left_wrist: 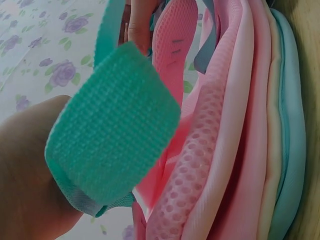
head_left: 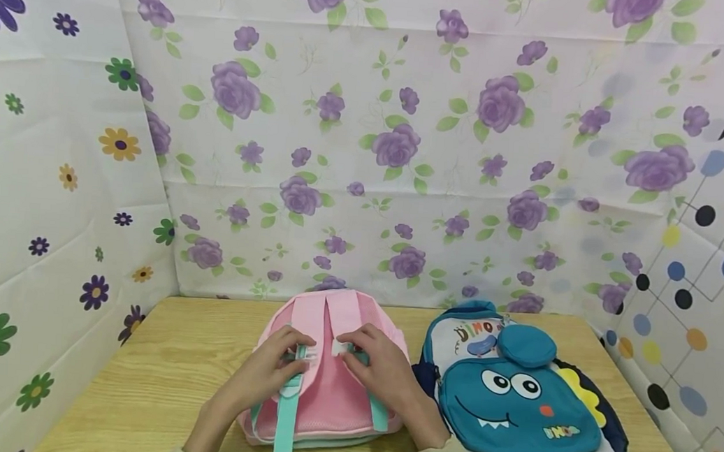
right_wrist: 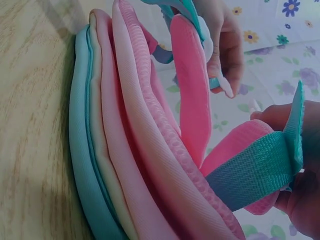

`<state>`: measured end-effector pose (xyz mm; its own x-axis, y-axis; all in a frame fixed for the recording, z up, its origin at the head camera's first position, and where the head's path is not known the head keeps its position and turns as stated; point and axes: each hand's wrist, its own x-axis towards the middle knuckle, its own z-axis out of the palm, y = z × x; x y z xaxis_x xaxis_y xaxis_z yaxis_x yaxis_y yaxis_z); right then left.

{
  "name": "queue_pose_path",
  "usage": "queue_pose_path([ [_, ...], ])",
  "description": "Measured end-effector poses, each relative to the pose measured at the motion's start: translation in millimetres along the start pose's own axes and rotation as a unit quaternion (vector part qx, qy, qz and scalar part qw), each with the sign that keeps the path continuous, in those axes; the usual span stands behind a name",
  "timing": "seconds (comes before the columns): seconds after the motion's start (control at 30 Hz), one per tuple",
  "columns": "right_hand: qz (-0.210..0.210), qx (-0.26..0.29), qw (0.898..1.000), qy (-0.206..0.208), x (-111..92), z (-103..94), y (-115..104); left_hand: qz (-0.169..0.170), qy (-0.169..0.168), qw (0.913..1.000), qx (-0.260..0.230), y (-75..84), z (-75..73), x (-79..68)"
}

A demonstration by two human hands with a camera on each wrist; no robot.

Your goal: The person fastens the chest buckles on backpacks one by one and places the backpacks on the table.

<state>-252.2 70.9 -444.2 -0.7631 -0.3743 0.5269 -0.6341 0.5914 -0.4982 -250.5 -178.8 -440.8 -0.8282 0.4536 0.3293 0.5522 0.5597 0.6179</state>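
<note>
A pink backpack [head_left: 336, 413] lies on the table with its mesh back and shoulder straps facing up. My left hand [head_left: 266, 370] pinches a white buckle piece [head_left: 309, 353] by the left strap. The right hand [head_left: 383, 367] grips the other strap beside a second white buckle piece [head_left: 341, 348], a small gap away from the first. Teal webbing [head_left: 286, 424] hangs loose below the left hand, and its end fills much of the left wrist view. In the right wrist view, teal webbing [right_wrist: 250, 170] runs from the bag's edge to the right hand [right_wrist: 305, 185].
A blue dinosaur backpack [head_left: 520, 405] lies right of the pink one, close to my right forearm. Both rest on a wooden table [head_left: 156, 380]. Flower-print cloth [head_left: 354, 162] hangs behind the table, with patterned cloths along both sides.
</note>
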Motion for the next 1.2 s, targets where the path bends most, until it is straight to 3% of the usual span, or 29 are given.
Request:
queue_pose_path([
  [0.3, -0.015, -0.025, 1.0, -0.009, 1.4, 1.6, -0.8, 0.016, 0.0, 0.9998, 0.011, 0.2, 5.3, 2.4],
  [0.8, -0.033, -0.076, 0.996, -0.032, -1.3, 8.3, -1.6, -0.008, -0.019, 0.9998, 0.005, 0.8, 11.5, 3.1],
  [1.2, -0.01, -0.085, 0.995, -0.057, -2.5, 11.5, -2.5, -0.01, -0.025, 0.9996, 0.005, 3.9, 13.5, 2.4],
])
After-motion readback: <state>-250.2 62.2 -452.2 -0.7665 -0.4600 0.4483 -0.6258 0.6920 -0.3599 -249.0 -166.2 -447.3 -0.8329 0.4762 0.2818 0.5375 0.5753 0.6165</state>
